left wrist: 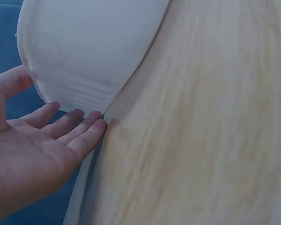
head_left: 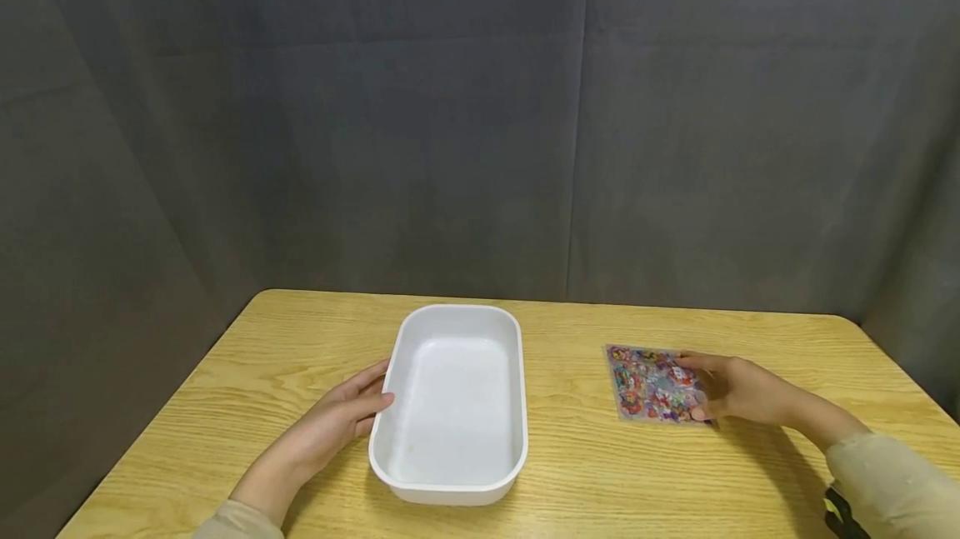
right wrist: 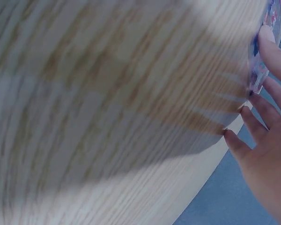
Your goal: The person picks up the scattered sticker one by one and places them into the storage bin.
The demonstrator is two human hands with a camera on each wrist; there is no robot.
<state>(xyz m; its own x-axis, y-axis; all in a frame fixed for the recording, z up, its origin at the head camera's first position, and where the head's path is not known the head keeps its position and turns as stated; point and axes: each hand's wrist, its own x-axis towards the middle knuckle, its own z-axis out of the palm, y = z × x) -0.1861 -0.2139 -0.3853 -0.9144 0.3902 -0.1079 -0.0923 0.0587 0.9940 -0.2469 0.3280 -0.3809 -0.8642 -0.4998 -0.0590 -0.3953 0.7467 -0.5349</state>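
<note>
A white rectangular plastic tray (head_left: 457, 406) with rounded corners stands on the wooden table, nothing inside it. At its left side is my left hand (head_left: 341, 418), thumb over the rim and fingers along the outer wall. The left wrist view shows those fingertips (left wrist: 91, 117) low against the tray's side. To the right lies a flat square sheet of colourful stickers (head_left: 648, 385) with a clear border. My right hand (head_left: 742, 389) pinches its right edge, thumb on top. In the right wrist view the other fingers (right wrist: 253, 124) reach down to the tabletop.
The light wood-grain table (head_left: 570, 472) has rounded far corners. Grey curtains (head_left: 465, 122) hang behind it and at both sides. A dark strap with a yellow mark (head_left: 842, 514) shows at the right sleeve. Bare wood separates the tray from the sheet.
</note>
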